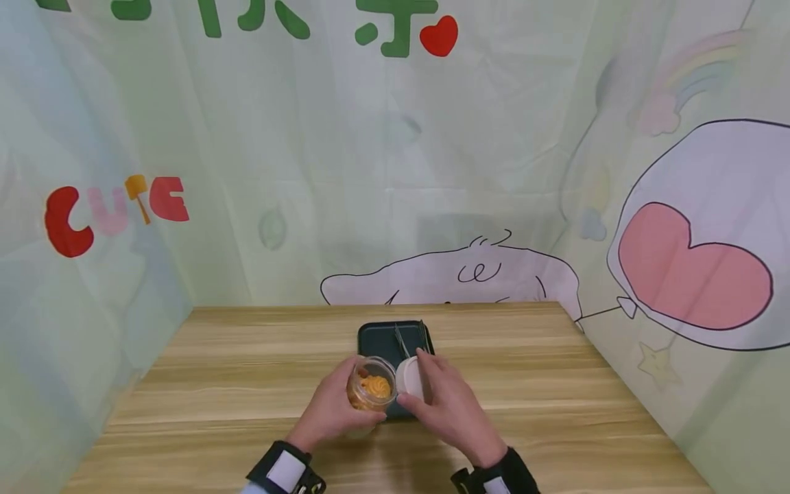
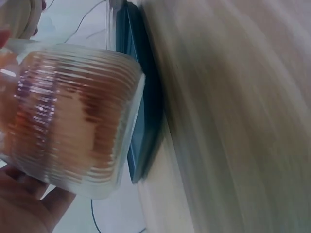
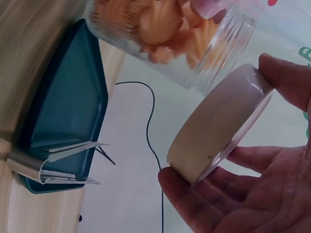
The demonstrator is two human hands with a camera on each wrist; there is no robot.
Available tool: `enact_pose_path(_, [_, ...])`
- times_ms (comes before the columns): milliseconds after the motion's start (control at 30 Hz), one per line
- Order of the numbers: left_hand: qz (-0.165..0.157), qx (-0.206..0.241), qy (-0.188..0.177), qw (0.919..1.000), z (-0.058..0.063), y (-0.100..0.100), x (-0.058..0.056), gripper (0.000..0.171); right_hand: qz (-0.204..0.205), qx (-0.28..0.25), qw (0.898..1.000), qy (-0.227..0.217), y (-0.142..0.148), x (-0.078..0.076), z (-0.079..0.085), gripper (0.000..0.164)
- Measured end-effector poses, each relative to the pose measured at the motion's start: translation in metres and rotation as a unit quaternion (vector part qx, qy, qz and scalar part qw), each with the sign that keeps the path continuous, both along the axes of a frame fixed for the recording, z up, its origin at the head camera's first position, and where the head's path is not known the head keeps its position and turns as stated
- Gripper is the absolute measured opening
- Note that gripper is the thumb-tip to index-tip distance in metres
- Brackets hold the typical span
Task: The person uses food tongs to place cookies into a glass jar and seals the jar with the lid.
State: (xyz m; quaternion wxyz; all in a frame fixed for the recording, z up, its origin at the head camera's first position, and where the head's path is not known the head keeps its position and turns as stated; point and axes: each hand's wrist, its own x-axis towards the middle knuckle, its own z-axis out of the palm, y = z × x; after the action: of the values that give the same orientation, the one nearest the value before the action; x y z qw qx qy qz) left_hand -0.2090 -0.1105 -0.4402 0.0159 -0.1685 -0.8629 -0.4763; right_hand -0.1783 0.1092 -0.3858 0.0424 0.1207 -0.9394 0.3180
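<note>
My left hand (image 1: 335,405) grips a clear ribbed jar (image 2: 80,116) with its mouth uncovered. Orange swirled pieces (image 1: 376,386) fill part of it, along with some browner ones. Between the thumb and fingers of my right hand (image 1: 458,409) is a round white lid (image 3: 218,124), tilted on its edge and close beside the jar's mouth. Both are held above the near part of a dark green tray (image 1: 379,339). Metal tongs (image 3: 26,165) lie across the tray's right side, arms spread.
The tray rests on a wood-grain table (image 1: 259,363). Behind the table and along both sides hangs a printed cloth backdrop (image 1: 296,137) with cartoon drawings and letters. A black strap (image 1: 278,468) wraps the left wrist, and another strap (image 1: 503,473) the right.
</note>
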Motion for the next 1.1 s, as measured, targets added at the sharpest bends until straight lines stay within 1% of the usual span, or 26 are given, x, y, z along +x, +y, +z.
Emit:
enact_pose_path(100, [-0.023,-0.013,0.006,0.9996,0.002,0.005,0.003,0.088,0.015,-0.001,1.0,-0.003,-0.001,0.002,0.002,0.081])
enact_pose_path(233, [-0.051,-0.03,0.022,0.998,0.004,0.011,0.005,0.082,0.041,-0.008,0.999,-0.011,-0.001,0.004,0.004,0.08])
enact_pose_path(333, [-0.059,-0.058,0.035,0.996,0.005,0.015,0.008,0.079,0.063,-0.009,0.998,-0.01,-0.001,0.005,0.004,0.08])
enact_pose_path(400, [-0.061,-0.073,0.038,0.9947,0.006,0.017,0.009,0.08,0.075,-0.004,0.997,-0.003,-0.001,0.006,0.004,0.08])
enact_pose_path(500, [-0.065,-0.087,0.029,0.9937,0.007,0.019,0.011,0.081,0.087,0.007,0.996,0.012,0.0,0.009,0.003,0.08])
enact_pose_path(633, [-0.07,-0.095,0.011,0.9929,0.008,0.022,0.013,0.082,0.092,0.02,0.996,0.012,0.0,0.012,0.001,0.079])
enact_pose_path(833, [-0.073,-0.092,-0.008,0.9931,0.008,0.024,0.016,0.083,0.098,0.019,0.995,-0.017,-0.001,0.014,-0.001,0.078])
enact_pose_path(933, [-0.073,-0.095,-0.007,0.9928,0.007,0.025,0.016,0.083,0.097,0.018,0.995,-0.024,-0.001,0.014,-0.003,0.079])
enact_pose_path(1000, [-0.074,-0.101,0.001,0.9922,0.007,0.026,0.016,0.083,0.09,0.017,0.996,-0.023,-0.002,0.014,-0.004,0.079])
enact_pose_path(1100, [-0.075,-0.106,0.013,0.9915,0.006,0.026,0.017,0.083,0.066,0.013,0.998,-0.018,-0.005,0.014,-0.005,0.081])
